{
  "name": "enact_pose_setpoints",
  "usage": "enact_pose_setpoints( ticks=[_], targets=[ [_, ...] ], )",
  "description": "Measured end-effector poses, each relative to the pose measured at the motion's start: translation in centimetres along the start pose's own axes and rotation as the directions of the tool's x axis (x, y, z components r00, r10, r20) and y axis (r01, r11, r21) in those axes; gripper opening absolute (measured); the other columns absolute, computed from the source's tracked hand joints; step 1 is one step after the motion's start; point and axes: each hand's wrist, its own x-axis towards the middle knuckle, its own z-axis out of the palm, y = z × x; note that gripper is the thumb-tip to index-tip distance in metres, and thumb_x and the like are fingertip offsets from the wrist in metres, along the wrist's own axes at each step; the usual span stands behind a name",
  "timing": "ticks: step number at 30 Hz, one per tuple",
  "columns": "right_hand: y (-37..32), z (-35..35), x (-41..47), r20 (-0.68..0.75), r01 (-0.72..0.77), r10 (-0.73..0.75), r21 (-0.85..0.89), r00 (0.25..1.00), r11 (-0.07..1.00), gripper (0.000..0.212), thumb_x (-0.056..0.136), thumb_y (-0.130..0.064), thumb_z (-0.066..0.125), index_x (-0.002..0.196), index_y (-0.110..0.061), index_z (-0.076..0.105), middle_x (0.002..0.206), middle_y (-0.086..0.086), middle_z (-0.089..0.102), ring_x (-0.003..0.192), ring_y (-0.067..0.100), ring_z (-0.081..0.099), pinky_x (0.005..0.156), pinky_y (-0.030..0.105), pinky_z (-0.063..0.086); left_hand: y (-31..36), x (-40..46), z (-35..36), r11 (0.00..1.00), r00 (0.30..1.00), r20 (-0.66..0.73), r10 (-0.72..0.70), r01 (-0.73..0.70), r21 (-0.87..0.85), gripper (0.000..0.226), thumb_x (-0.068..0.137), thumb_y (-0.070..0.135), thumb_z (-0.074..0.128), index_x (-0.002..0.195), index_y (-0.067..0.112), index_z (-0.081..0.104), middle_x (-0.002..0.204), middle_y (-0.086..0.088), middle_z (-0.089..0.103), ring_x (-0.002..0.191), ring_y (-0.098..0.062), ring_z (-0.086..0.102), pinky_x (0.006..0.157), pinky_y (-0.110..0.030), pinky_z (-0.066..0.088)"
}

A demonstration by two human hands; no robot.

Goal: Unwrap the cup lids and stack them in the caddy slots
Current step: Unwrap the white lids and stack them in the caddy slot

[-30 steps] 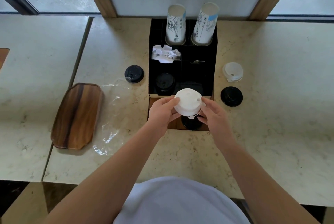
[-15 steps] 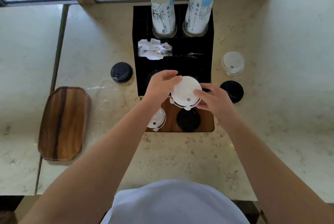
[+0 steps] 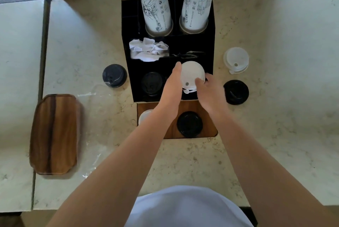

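Over front right slot of black caddy (image 3: 211,30): white lid stack (image 3: 192,74) held between both hands, just above slot opening.

Step in hand: seating stack in slot (judged; insertion not complete).

Left hand (image 3: 173,84): fingers closed against stack's left side. Right hand (image 3: 209,89): fingers curled on right edge, gripping.

Front left slot already holds black lids (image 3: 152,83).

Next move: lower stack straight, keep level, release only once seated; tilt risks jamming on slot wall.

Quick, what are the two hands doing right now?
Left hand: holding the left side of the white lid stack over the black caddy.
Right hand: gripping the same stack's right side.
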Motion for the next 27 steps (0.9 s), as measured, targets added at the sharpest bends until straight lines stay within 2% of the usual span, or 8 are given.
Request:
enact_pose_setpoints(
  ticks=[2,4,7,10,12,17,23,27],
  targets=[
    [-0.4,0.5,0.5,0.132,-0.203,0.183,0.156,0.974,0.967,0.039,0.1,-0.034,0.048,0.127,-0.008,0.056,0.123,0.016,0.061,0.107,0.026,0.061,0.085,0.04,0.054,0.0,0.2,0.6,0.998,0.998,-0.021,-0.056,0.055,-0.038,0.076,0.09,0.072,0.046,0.145,0.02,0.049,0.132,0.002,0.061,0.123,-0.015,0.055,0.113,-0.038,0.035],
    [-0.8,0.9,0.9,0.187,-0.35,0.308,0.267,0.933,0.898,0.039,0.101,-0.033,0.048,0.128,-0.007,0.054,0.128,0.016,0.056,0.105,0.028,0.058,0.104,0.049,0.047,0.2,0.5,1.0,0.992,0.994,-0.029,-0.107,0.104,-0.072,0.084,0.088,0.076,0.044,0.149,0.019,0.045,0.143,-0.006,0.056,0.132,-0.024,0.051,0.118,-0.043,0.032],
    [-1.3,1.7,1.4,0.179,-0.397,0.36,0.251,0.915,0.883,0.055,0.099,-0.035,0.048,0.146,-0.009,0.041,0.101,0.0,0.047,0.077,0.008,0.046,0.095,0.04,0.053,0.4,0.8,1.3,0.983,0.989,-0.041,-0.144,0.138,-0.118,0.084,0.088,0.076,0.044,0.146,0.016,0.048,0.141,-0.011,0.058,0.129,-0.03,0.054,0.115,-0.045,0.038],
    [-2.3,1.9,1.4,0.203,-0.415,0.377,0.199,0.904,0.888,0.055,0.098,-0.038,0.046,0.146,-0.012,0.042,0.085,-0.009,0.042,0.075,0.006,0.045,0.076,0.032,0.054,1.1,1.2,1.7,0.979,0.985,-0.056,-0.165,0.156,-0.132,0.079,0.09,0.074,0.044,0.146,0.017,0.048,0.134,-0.012,0.062,0.123,-0.031,0.059,0.111,-0.046,0.043],
    [-2.9,1.7,1.3,0.197,-0.411,0.378,0.168,0.904,0.896,0.056,0.097,-0.04,0.046,0.146,-0.012,0.042,0.083,-0.01,0.042,0.076,0.008,0.046,0.075,0.032,0.054,1.6,1.5,1.9,0.977,0.982,-0.062,-0.179,0.17,-0.128,0.076,0.091,0.072,0.044,0.144,0.017,0.048,0.131,-0.011,0.063,0.119,-0.03,0.061,0.109,-0.045,0.046],
    [-2.7,1.3,1.3,0.134,-0.37,0.351,0.168,0.927,0.914,0.059,0.099,-0.039,0.048,0.148,-0.007,0.038,0.11,0.004,0.047,0.079,0.013,0.049,0.084,0.037,0.056,1.0,1.5,1.7,0.965,0.977,-0.037,-0.211,0.202,-0.168,0.049,0.093,0.068,0.047,0.102,0.021,0.057,0.106,-0.011,0.069,0.104,-0.03,0.068,0.103,-0.047,0.051],
    [-2.2,1.3,0.6,0.105,-0.25,0.241,0.089,0.965,0.964,0.054,0.099,-0.035,0.043,0.144,-0.005,0.042,0.118,0.009,0.056,0.099,0.022,0.057,0.082,0.034,0.049,0.2,1.3,1.3,0.957,0.977,-0.024,-0.211,0.202,-0.21,0.046,0.094,0.066,0.048,0.103,0.022,0.059,0.112,-0.011,0.07,0.108,-0.029,0.067,0.105,-0.048,0.05],
    [-2.5,0.9,0.5,0.134,-0.17,0.166,0.016,0.977,0.985,0.051,0.1,-0.03,0.04,0.146,-0.007,0.041,0.128,0.011,0.054,0.11,0.026,0.054,0.075,0.031,0.044,0.2,1.2,1.3,0.964,0.979,-0.048,-0.201,0.188,-0.187,0.061,0.094,0.067,0.046,0.127,0.018,0.061,0.115,-0.008,0.069,0.105,-0.025,0.066,0.104,-0.047,0.05]
  ],
)
